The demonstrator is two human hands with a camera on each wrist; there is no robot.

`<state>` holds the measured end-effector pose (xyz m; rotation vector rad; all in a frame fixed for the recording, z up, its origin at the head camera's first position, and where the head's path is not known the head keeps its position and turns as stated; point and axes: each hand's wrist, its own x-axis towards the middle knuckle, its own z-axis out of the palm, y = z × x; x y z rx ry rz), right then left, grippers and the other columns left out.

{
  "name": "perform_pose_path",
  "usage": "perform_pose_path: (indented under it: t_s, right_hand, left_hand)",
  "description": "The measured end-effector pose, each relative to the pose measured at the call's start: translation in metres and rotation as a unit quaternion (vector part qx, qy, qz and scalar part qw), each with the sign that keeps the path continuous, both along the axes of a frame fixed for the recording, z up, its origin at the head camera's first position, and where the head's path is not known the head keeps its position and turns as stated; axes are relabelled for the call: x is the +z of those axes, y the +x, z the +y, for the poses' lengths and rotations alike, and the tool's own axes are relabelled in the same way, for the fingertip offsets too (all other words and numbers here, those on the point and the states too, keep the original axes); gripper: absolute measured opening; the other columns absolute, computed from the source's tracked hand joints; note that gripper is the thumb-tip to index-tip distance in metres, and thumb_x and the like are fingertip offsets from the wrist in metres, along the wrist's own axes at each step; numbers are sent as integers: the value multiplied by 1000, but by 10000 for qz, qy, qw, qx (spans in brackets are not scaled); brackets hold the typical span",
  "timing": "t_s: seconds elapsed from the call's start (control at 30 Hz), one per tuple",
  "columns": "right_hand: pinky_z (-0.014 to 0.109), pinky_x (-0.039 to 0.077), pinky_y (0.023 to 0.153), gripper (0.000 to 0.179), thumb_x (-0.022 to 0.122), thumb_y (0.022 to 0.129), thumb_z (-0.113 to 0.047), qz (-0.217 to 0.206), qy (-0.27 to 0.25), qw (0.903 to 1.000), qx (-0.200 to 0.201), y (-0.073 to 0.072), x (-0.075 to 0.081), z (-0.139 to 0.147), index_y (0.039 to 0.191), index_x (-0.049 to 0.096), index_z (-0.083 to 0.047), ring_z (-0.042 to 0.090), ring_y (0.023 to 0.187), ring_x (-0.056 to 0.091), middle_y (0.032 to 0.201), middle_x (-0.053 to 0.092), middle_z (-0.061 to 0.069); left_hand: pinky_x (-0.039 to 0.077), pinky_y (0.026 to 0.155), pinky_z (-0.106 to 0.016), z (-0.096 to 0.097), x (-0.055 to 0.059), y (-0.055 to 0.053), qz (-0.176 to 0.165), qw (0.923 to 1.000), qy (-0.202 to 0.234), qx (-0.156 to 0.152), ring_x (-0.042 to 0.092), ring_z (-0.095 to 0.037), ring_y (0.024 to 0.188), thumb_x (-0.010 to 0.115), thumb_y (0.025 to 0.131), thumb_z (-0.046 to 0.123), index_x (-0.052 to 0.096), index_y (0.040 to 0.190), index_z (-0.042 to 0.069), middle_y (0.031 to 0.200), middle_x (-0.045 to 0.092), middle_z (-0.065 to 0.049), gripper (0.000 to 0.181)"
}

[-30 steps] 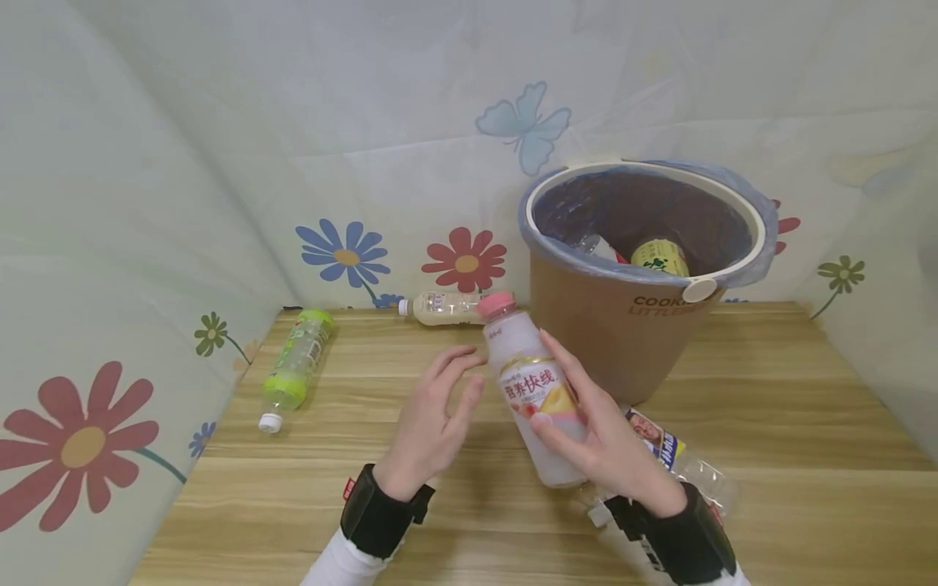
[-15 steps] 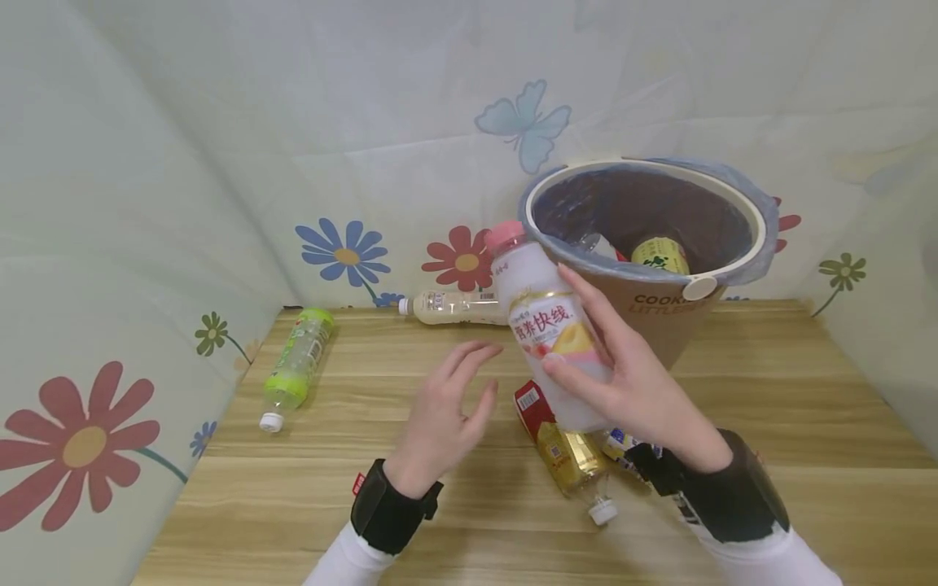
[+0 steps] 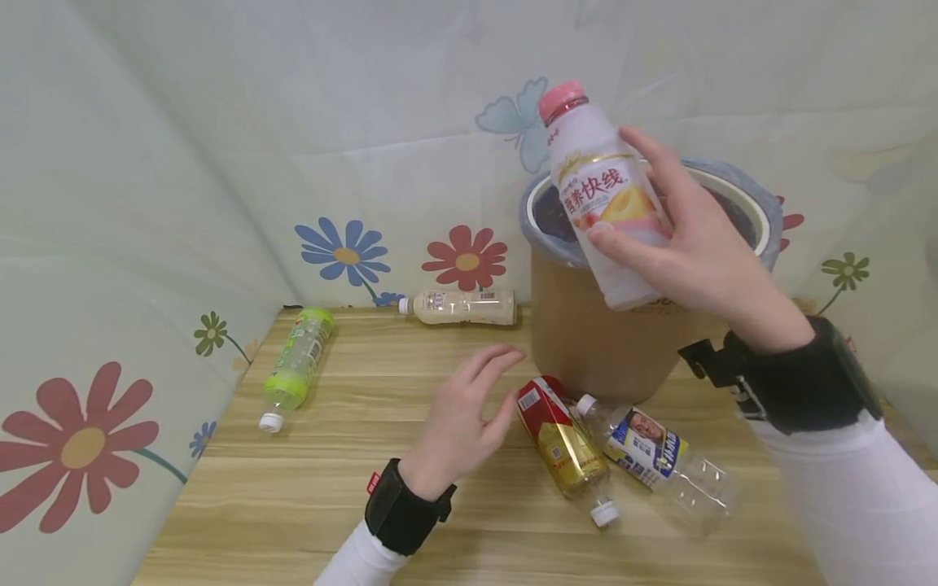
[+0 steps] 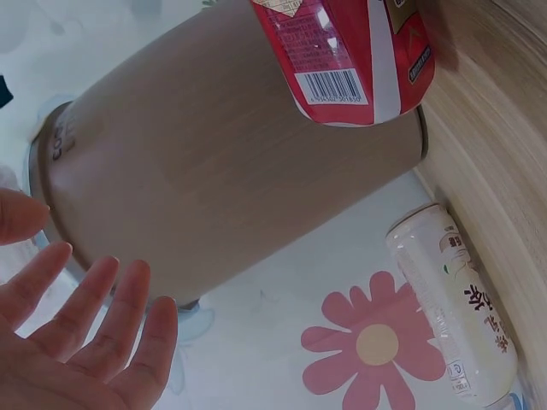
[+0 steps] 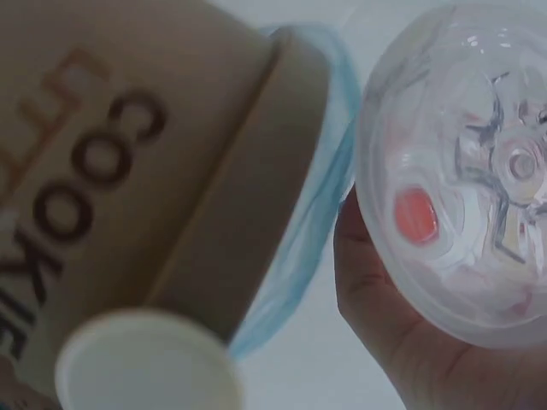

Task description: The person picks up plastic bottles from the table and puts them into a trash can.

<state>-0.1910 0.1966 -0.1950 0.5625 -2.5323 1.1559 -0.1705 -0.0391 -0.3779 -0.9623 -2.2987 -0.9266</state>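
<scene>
My right hand (image 3: pixel 703 236) has its thumb curled across the front of the pink-capped bottle (image 3: pixel 602 199), gripping it up off the tabletop (image 3: pixel 366 456), level with the upper part of the bin (image 3: pixel 575 342). From where I look, the bottle stands in front of the bin's left half, crossing its near rim; its long axis slants, cap up and to the left beyond the rim, base lower and to the right, across the bin's near wall. The base sits beside the bin's blue liner (image 5: pixel 320 222) in the right wrist view, though I cannot tell whether the two touch. My right hand is clearly the nearer one to the bin's mouth. My left hand (image 3: pixel 458 423) holds nothing, fingers gently bent and thumb apart, low and to the left of the bin. Just past its fingertips, at the bin's foot, lies the gold bottle (image 3: pixel 564 448), cap toward me; the clear bottle (image 3: pixel 652 452) is beside it, cap toward the bin. The cream bottle (image 3: pixel 469 308) lies left of the bin, cap pointing away from it, and the green bottle (image 3: pixel 299 366) lies farther left.
</scene>
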Motion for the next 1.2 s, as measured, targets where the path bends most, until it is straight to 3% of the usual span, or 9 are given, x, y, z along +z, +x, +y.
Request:
perform_pose_path:
  t_s: [0.23, 0.43, 0.5, 0.63, 0.7, 0.8, 0.97, 1.07, 1.2]
  right_hand:
    - [35, 47, 64, 80, 62, 88, -34, -506, 412, 9968, -468, -32, 12, 17, 150, 12, -37, 31, 97, 50, 127, 44, 19]
    - [44, 46, 69, 86, 65, 85, -31, -222, 741, 9941, -759, -51, 11, 28, 153, 11, -28, 35, 100, 49, 131, 43, 20]
    - [52, 44, 82, 85, 65, 85, -30, -85, 837, 9933, -794, -54, 9, 31, 153, 13, -23, 39, 110, 45, 139, 38, 20]
    - [63, 26, 103, 74, 58, 90, -30, 21, 1055, 9911, -809, -53, 4, 35, 151, 21, -14, 41, 133, 28, 151, 28, 18]
    - [64, 24, 103, 67, 56, 91, -31, 46, 1054, 9913, -786, -51, 2, 35, 149, 28, -11, 43, 133, 28, 151, 29, 17]
    - [65, 32, 96, 60, 54, 92, -32, 64, 1019, 9916, -790, -46, -1, 33, 144, 38, -9, 45, 123, 41, 144, 40, 20]
    - [60, 41, 88, 48, 54, 91, -30, 216, 838, 9932, -784, -36, -7, 28, 133, 52, -6, 42, 108, 54, 127, 56, 21]
    - [40, 46, 80, 40, 56, 91, -28, 486, 645, 9937, -771, -28, -12, 24, 124, 58, -6, 30, 95, 61, 114, 63, 17]
    - [16, 43, 69, 29, 59, 91, -22, 890, 185, 9937, -660, -16, -22, 16, 114, 65, -7, 7, 81, 59, 103, 67, 11]
  left_hand:
    - [43, 102, -31, 1, -2, 2, -177, 9998, -2, -6, 48, -14, 121, 57, 91, 17, 53, 130, 9, 132, 52, -4, 40]
    - [42, 102, -32, 0, -4, 3, -210, 9998, 5, 13, 47, -14, 122, 56, 92, 17, 52, 131, 11, 132, 52, -3, 40]
    - [42, 102, -32, -1, -4, 3, -208, 9998, 6, 28, 47, -14, 122, 56, 92, 18, 52, 131, 11, 132, 52, -3, 40]
    - [43, 102, -33, -2, -5, 3, -248, 9997, 19, 30, 47, -15, 122, 57, 92, 18, 52, 131, 10, 133, 51, -3, 40]
    - [42, 102, -32, -2, -6, 3, -285, 9996, 46, 28, 47, -14, 122, 57, 92, 17, 52, 131, 10, 133, 51, -2, 40]
    - [42, 102, -31, -3, -6, 2, -318, 9995, 78, 40, 46, -12, 122, 57, 92, 17, 53, 131, 10, 133, 51, -1, 40]
    - [43, 102, -32, -4, -7, 0, -278, 9996, 52, 39, 47, -14, 122, 57, 91, 17, 53, 130, 9, 132, 52, -3, 40]
    - [44, 101, -33, -5, -7, -1, -224, 9997, 48, 16, 48, -16, 121, 59, 90, 14, 53, 130, 8, 131, 52, -4, 41]
    - [45, 100, -33, -6, -5, -2, -201, 9998, 56, 27, 49, -15, 119, 61, 89, 13, 55, 128, 8, 129, 53, -5, 40]
